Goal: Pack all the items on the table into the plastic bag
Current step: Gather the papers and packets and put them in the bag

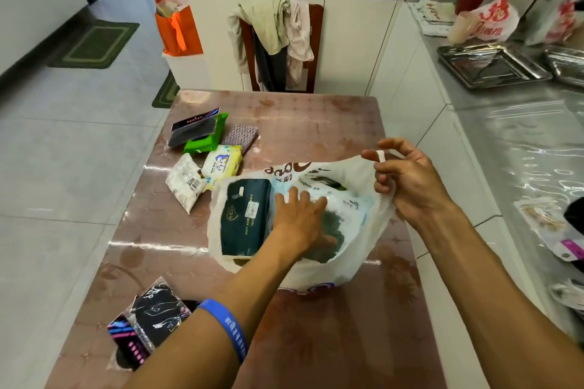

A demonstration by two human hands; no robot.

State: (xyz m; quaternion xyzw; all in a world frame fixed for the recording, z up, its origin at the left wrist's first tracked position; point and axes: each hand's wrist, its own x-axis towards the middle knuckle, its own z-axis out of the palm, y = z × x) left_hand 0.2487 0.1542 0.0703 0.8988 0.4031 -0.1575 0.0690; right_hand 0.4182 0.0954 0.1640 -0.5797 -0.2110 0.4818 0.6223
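A white plastic bag [319, 275] lies open on the table [316, 123]. My left hand [300, 218] reaches inside it, fingers straight, pressing on a light blue pack [350, 202] beside a dark green tissue pack [243, 218]. My right hand [407, 180] pinches the bag's handle and holds the mouth up. On the table's left lie a white pack [186, 181], a yellow-white wipes pack [222, 163], a green pack [207, 136] under a black flat packet [192, 129], and a grey knit pouch [240, 136]. A black packaged item [148, 322] lies near the front left corner.
A chair draped with clothes [278, 38] stands behind the table against white cabinets. An orange bag [177, 28] sits at the back left. To the right runs a counter [521, 142] with metal trays [486, 66], a red-printed plastic bag and loose packets.
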